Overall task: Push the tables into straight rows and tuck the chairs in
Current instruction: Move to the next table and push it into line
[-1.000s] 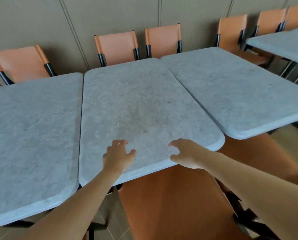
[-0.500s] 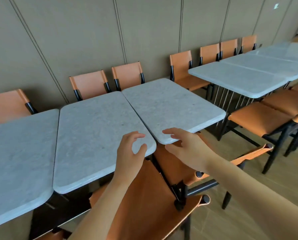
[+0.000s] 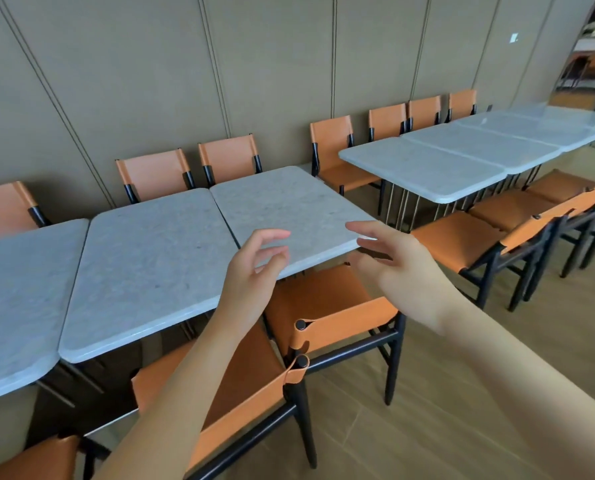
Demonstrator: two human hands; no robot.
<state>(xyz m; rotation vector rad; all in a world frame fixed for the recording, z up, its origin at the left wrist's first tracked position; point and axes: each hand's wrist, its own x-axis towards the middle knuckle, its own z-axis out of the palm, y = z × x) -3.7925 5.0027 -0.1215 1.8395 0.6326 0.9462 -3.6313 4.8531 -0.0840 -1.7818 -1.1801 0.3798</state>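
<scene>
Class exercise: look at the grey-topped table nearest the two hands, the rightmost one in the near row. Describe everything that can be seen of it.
The table has a pale grey, speckled, stone-looking rectangular top with rounded corners and a thick rounded edge. It stands level, skewed against its left neighbour: the far corners meet, and a dark wedge-shaped gap opens toward the near side. Its base is hidden. An orange chair sits partly tucked beneath its near edge. The left hand and right hand hover open by that edge; contact cannot be confirmed.
</scene>
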